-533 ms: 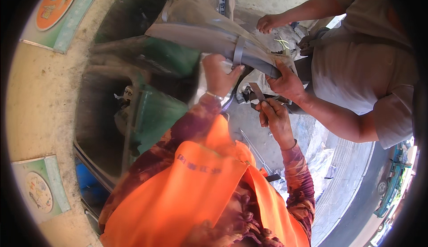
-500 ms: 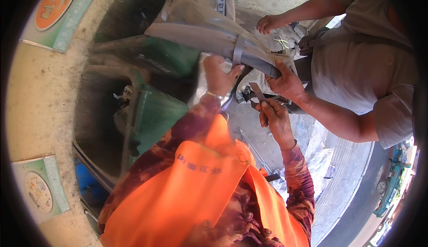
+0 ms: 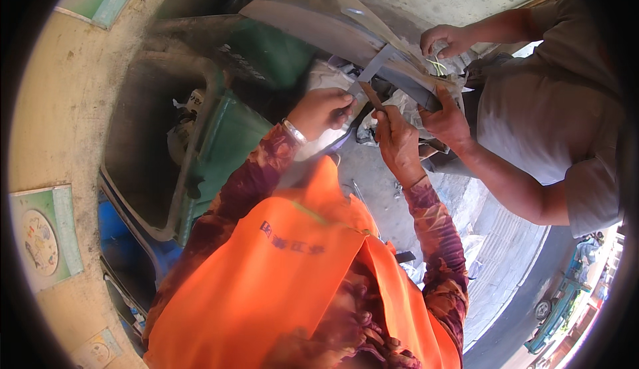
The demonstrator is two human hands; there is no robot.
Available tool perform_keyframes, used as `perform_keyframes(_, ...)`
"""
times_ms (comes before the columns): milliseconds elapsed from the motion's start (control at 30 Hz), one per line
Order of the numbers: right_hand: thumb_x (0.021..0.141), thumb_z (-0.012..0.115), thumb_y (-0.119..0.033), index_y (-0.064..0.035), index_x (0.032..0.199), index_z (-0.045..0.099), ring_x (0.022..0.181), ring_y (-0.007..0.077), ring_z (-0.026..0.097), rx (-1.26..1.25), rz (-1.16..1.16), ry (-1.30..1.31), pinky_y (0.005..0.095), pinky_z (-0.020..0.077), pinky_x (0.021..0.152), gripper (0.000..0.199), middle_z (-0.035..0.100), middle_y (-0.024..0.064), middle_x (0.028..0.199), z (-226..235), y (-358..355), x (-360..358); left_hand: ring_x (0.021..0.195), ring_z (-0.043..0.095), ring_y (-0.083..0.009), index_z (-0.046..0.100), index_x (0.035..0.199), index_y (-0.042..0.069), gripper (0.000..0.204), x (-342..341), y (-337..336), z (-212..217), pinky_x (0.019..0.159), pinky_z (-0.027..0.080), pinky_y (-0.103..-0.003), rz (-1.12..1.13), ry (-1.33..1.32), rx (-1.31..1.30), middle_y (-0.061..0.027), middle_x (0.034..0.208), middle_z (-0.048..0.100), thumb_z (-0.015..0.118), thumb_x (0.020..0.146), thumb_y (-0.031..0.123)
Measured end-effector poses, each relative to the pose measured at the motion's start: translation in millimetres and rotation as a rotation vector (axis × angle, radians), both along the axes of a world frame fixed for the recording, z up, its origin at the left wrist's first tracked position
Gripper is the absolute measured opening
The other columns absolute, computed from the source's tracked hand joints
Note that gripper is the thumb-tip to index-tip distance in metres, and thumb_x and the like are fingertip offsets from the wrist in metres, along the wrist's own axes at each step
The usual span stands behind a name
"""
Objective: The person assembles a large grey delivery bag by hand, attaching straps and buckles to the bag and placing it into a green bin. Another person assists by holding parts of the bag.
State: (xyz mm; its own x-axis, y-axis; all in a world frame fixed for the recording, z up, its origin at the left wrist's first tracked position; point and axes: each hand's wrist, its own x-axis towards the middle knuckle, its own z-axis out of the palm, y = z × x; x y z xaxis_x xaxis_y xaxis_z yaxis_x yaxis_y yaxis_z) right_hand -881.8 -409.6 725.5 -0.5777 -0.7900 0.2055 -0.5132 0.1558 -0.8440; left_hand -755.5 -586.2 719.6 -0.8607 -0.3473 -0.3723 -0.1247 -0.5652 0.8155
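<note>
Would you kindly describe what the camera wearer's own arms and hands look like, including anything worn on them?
The sleeves are long and dark purple, with an orange-brown pattern. The left hand is ungloved, with a silvery bangle at its wrist; the right hand is ungloved too.

Daylight reaches me strongest from the right, where the pavement (image 3: pixel 496 262) pales almost to white and the green truck (image 3: pixel 558 316) sits small and squeezed at the rim, while the inside of the green wheelie bin (image 3: pixel 218 156) on my left sinks into murky shadow under a hazy softness. My orange vest (image 3: pixel 259 269) glows, unevenly shaded low down, my metal bracelet (image 3: pixel 293 131) catches a glint, and my right hand (image 3: pixel 401 146) comes out fairly crisp. The fisheye bows the wall (image 3: pixel 56 129) and road (image 3: pixel 496 336), with black swallowing the corners.
</note>
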Motion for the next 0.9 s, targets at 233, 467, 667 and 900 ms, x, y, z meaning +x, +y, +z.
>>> perform_keyframes(233, 0.095, 0.057, -0.01, -0.0054, 0.091, 0.051, 0.058, 0.0367, 0.063, 0.109, -0.028, 0.306, 0.0442, 0.0482, 0.048, 0.008, 0.06, 0.0175, 0.065, -24.5, -46.8, 12.3, 0.049, 0.04, -0.0058, 0.051, 0.09, 0.004, 0.016, -2.1, -4.6, 12.4, 0.042, 0.03, -0.021, -0.033, 0.015, 0.667, 0.0011, 0.069, 0.048, 0.052, 0.097, 0.017)
perform_keyframes(467, 0.09, 0.058, -0.007, -0.0057, 0.088, 0.049, 0.061, 0.0341, 0.064, 0.024, 0.077, 0.358, 0.0434, 0.0481, 0.052, 0.01, 0.06, 0.0157, 0.067, -25.2, -54.8, 15.4, 0.047, 0.036, -0.0055, 0.052, 0.09, 0.003, 0.015, 10.6, -14.0, 11.2, 0.039, 0.028, -0.021, 0.181, -0.184, 0.614, 0.002, 0.067, 0.047, 0.054, 0.096, 0.017)
perform_keyframes(667, 0.087, 0.062, -0.008, -0.0032, 0.092, 0.047, 0.058, 0.0347, 0.063, -0.148, 0.185, 0.322, 0.043, 0.0485, 0.049, 0.016, 0.06, 0.0164, 0.068, -24.3, -55.2, 23.5, 0.048, 0.036, -0.0055, 0.053, 0.087, 0.002, 0.016, 20.4, -14.8, 20.5, 0.04, 0.027, -0.021, 0.143, -0.095, 0.796, 0.0015, 0.067, 0.047, 0.053, 0.095, 0.015)
perform_keyframes(900, 0.086, 0.059, -0.01, -0.0027, 0.093, 0.047, 0.06, 0.0344, 0.064, -0.164, 0.198, 0.278, 0.0431, 0.0493, 0.05, 0.016, 0.062, 0.0169, 0.07, -42.9, -47.8, 26.9, 0.046, 0.035, -0.0046, 0.053, 0.087, 0.005, 0.014, 21.2, 0.3, 33.6, 0.039, 0.024, -0.021, 0.091, -0.145, 0.788, 0.005, 0.065, 0.045, 0.052, 0.095, 0.016)
